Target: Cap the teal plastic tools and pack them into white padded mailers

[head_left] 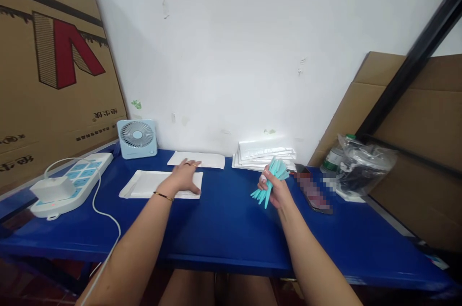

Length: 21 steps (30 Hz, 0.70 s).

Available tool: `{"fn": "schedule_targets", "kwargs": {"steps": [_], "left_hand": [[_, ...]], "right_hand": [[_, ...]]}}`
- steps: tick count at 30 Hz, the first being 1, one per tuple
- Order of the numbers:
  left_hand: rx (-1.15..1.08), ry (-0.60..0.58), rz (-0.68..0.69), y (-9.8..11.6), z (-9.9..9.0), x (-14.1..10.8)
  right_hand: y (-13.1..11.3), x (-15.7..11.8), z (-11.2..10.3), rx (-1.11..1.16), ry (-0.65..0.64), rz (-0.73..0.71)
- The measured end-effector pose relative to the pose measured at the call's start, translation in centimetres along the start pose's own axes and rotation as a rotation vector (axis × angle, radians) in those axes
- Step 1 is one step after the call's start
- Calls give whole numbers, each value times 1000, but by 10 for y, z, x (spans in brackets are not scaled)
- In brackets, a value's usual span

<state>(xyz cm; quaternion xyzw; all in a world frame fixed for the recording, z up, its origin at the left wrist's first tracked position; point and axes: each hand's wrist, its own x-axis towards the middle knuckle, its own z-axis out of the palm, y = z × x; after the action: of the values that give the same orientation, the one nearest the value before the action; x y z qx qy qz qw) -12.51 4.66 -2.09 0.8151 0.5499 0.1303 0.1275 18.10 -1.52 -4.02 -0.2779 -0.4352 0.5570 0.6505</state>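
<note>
My left hand [185,180] lies with its fingers spread over the right end of a flat white packet [144,184] on the blue table. Its fingertips reach toward a second white packet [209,160] just behind. My right hand [276,189] is closed round a bunch of thin teal plastic sticks [277,169], held above the table to the right. Their broader ends stick up past the fingers and narrow tips point down left. What exact kind they are, I cannot tell. Behind that hand, a stack of white plastic-looking packets [265,152] lies against the wall.
A light blue fan [137,138] and a white power strip [81,181] with a plugged charger [54,189] stand at left. The charger's cable [115,222] crosses my left forearm. At right are a blurred phone-like object [313,193], a bottle [331,159] and a clear bag [364,166].
</note>
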Motion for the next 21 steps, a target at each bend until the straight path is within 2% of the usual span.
{"fn": "schedule_targets", "kwargs": {"steps": [2,4,6,7,9,12,14,16,18,21], "left_hand": [[74,-92,-171,-29,-7,6],[63,-188,-195,-45,-9,12],[-6,-209,-159,-49,-12,16],[-70,-177,-138,-47,-14,17],[-287,-26,-112,-37,-23,19],[-809,306,-182,-10,-37,22],[-1173,475,-262,12,-39,27],[-1481,592,-277,32,-31,32],[-1691,656,-265,46,-16,35],[-1817,642,-306,55,11,33]], "right_hand": [[2,1,-2,-101,61,-92],[8,1,0,-247,90,-106],[15,1,2,-385,78,-60],[17,1,3,-421,73,-45],[18,0,4,-410,78,-58],[14,0,5,-308,92,-111],[13,-1,6,-261,67,-98],[14,-2,10,-231,34,-44],[18,-3,15,-216,22,17],[23,-4,19,-231,97,70]]}}
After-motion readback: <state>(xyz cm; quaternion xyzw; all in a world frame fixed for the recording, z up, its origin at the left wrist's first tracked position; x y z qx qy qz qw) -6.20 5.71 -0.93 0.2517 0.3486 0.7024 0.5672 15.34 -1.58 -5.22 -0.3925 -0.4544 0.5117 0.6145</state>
